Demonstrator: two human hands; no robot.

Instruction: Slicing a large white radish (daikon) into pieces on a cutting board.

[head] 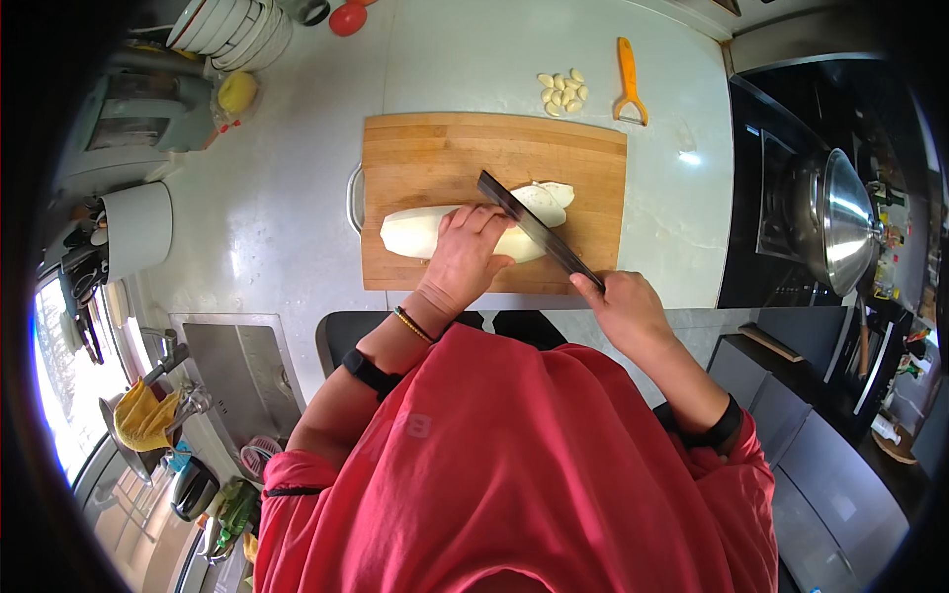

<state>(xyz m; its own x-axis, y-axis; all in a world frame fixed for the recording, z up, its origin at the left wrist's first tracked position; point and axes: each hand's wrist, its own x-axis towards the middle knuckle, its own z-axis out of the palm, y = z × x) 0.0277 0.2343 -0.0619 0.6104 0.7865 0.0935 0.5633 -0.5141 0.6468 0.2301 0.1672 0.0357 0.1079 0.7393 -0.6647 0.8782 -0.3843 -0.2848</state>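
A long, pale peeled vegetable [411, 231] lies lengthwise on a wooden cutting board [430, 156]. My left hand [471, 248] presses on it with fingers bent, near the blade. In my right hand [626, 304] is the handle of a dark kitchen knife [537, 230]. The blade stands on edge, slanting across the vegetable's right part. Cut slices [545, 201] overlap just beyond the blade, on the board. Whether the blade is inside the flesh cannot be told.
Peeled garlic cloves [565, 93] and an orange-handled peeler [629, 81] lie beyond the board. A lidded metal pan [845, 222] stands on the cooktop at right. Stacked bowls [230, 33] and a tomato [348, 19] are at back left. A sink [241, 370] is at lower left.
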